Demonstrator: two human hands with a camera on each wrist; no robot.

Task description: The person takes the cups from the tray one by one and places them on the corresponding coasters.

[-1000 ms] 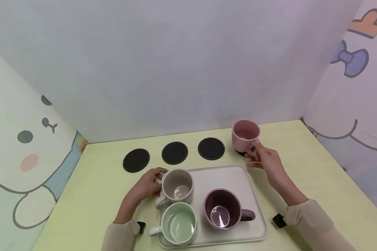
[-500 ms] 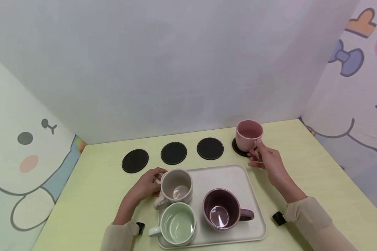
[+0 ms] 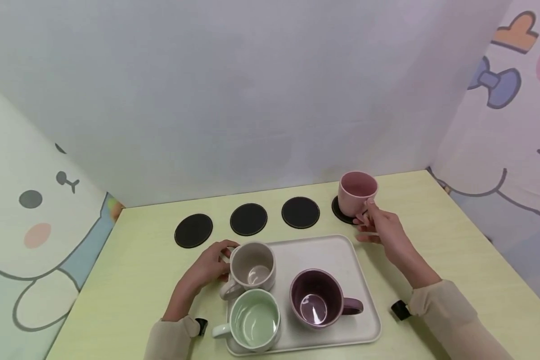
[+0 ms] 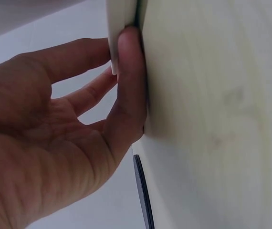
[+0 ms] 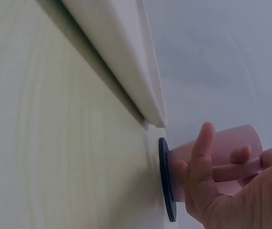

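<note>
My right hand (image 3: 387,232) pinches the handle of a pink mug (image 3: 351,202) at the table's back right. The mug stands upright on a black round coaster (image 5: 165,181), its base against it in the right wrist view. At the left edge of a white tray (image 3: 303,250), my left hand (image 3: 209,262) pinches the rim; the left wrist view shows fingers on both sides of the tray edge (image 4: 120,16). Beside those fingers, a beige-grey mug (image 3: 252,265) sits on the tray. A pale green mug (image 3: 255,320) and a dark purple mug (image 3: 317,300) share it.
Three more black coasters, the left (image 3: 193,231), the middle (image 3: 248,219) and the right (image 3: 300,212), lie in a row behind the tray. A plain pale wall (image 3: 252,100) rises at the table's back edge. Cartoon-printed panels flank both sides.
My right hand has brought the pink mug slightly right and down onto the coaster, uncovering more of the coaster's left side. The left hand and the tray have stayed in place.
</note>
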